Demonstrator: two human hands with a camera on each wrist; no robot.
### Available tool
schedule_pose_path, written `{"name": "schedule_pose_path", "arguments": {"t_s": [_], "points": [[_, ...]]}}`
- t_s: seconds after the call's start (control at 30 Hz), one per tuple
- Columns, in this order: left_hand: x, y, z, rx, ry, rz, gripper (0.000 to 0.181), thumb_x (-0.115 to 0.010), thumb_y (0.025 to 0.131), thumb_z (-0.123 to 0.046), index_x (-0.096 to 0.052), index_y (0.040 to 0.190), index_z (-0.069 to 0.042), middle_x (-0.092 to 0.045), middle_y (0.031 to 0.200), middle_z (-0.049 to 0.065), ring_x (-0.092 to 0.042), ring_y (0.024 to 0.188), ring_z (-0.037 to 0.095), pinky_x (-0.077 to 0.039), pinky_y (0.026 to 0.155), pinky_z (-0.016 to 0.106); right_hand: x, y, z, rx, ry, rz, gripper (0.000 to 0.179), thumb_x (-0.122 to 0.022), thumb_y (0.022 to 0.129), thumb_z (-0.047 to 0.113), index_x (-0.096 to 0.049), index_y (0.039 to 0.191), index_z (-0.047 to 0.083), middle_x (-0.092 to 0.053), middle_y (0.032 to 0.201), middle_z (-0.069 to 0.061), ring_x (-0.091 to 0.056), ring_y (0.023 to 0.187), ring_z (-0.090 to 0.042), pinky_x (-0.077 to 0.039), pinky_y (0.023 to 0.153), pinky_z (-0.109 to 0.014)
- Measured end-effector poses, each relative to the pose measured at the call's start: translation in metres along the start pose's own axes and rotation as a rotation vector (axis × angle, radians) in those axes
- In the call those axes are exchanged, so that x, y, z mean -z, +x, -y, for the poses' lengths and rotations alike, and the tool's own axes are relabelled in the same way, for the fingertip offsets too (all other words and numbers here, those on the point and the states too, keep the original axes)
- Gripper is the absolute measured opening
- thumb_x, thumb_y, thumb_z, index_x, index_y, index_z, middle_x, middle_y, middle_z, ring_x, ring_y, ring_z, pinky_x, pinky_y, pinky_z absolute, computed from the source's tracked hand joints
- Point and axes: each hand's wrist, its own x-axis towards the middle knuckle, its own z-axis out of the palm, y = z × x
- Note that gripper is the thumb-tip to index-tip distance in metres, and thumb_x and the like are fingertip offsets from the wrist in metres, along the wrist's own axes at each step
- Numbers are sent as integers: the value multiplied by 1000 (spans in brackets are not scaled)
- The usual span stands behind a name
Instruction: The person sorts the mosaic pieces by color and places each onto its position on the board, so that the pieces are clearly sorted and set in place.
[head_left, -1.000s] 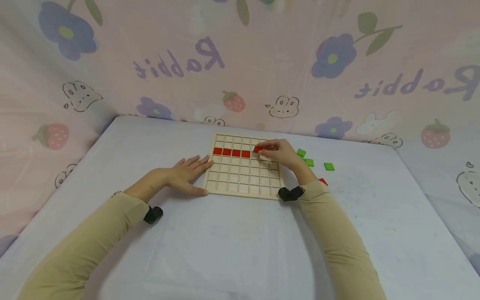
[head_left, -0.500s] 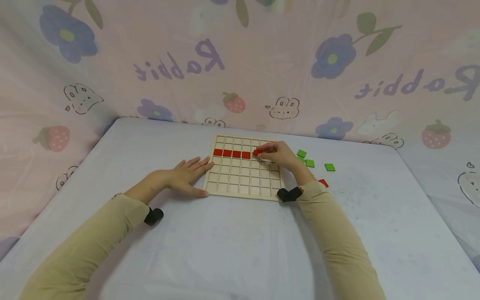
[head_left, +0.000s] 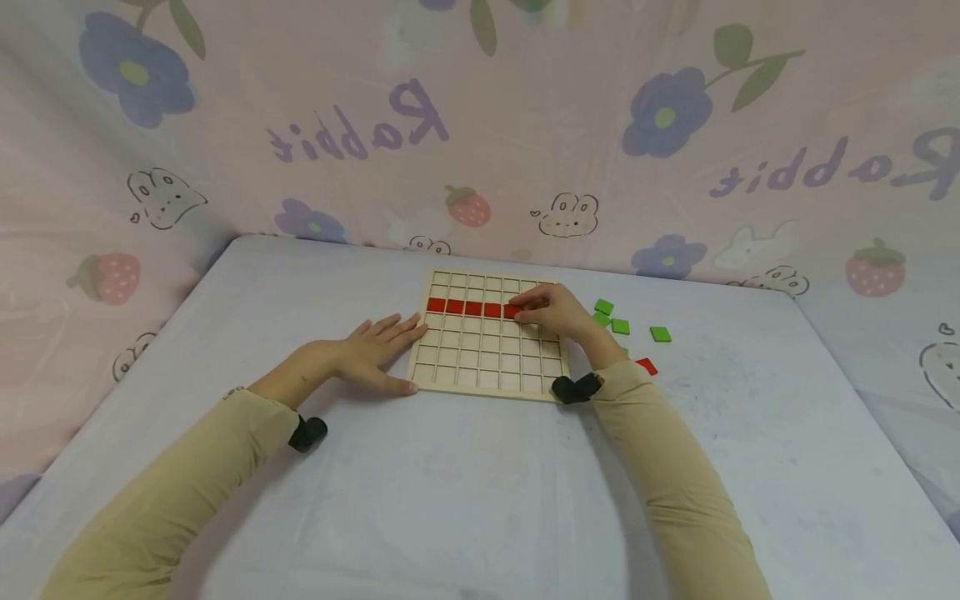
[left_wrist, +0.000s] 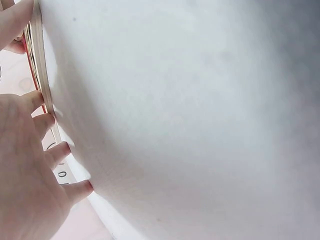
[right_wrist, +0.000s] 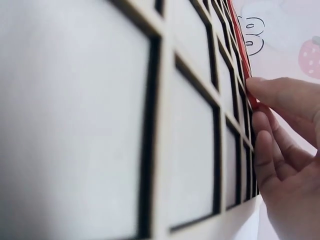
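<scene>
A wooden grid board (head_left: 478, 360) lies on the table, with a row of red tiles (head_left: 472, 308) set side by side in its third row from the back. At that row's right end, my right hand (head_left: 558, 312) holds another red tile (head_left: 511, 312) between thumb and fingertips. In the right wrist view the fingertips touch this tile's red edge (right_wrist: 253, 103), low against the grid. My left hand (head_left: 367, 354) lies spread on the table at the board's left side. Its fingertips meet the board's edge (left_wrist: 45, 85) in the left wrist view.
Several green tiles (head_left: 620, 326) lie loose to the right of the board, one green tile (head_left: 660, 334) farther out. A loose red tile (head_left: 647, 367) is partly hidden by the right forearm. Behind the white table (head_left: 450, 483) hangs a printed cloth (head_left: 495, 125).
The red tile in my right hand has come down from askew into line with the row, beside the other red tiles. My left hand has stayed in place.
</scene>
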Motion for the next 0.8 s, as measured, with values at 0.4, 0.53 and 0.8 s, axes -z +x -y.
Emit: {"name": "schedule_pose_path", "arguments": {"t_s": [0.4,0.53,0.8], "points": [[0,1,-1,-2,-3,4,93,-56,89,-54,-6,155,-11,3,162,11,4,147,40,1,114,64,-2,-2,2,10,-6,-2,30,-69,87,11,-69,117,5,-62,112,-12,-57,91,-19,-45,78,-29],[-1,1,0,-2,-6,2,93,-57,89,-53,-7,155,-11,3,162,11,4,147,40,2,114,65,-1,-4,2,-1,9,-7,32,-69,87,13,-68,118,6,-63,114,-13,-59,96,-22,-47,83,-32],[-1,2,0,-4,-4,-4,93,-57,89,-53,-7,155,-11,3,162,12,4,147,41,1,113,65,5,-15,5,12,78,-34,35,-68,88,14,-65,121,2,-63,123,-18,-61,112,-31,-48,93,-40]]}}
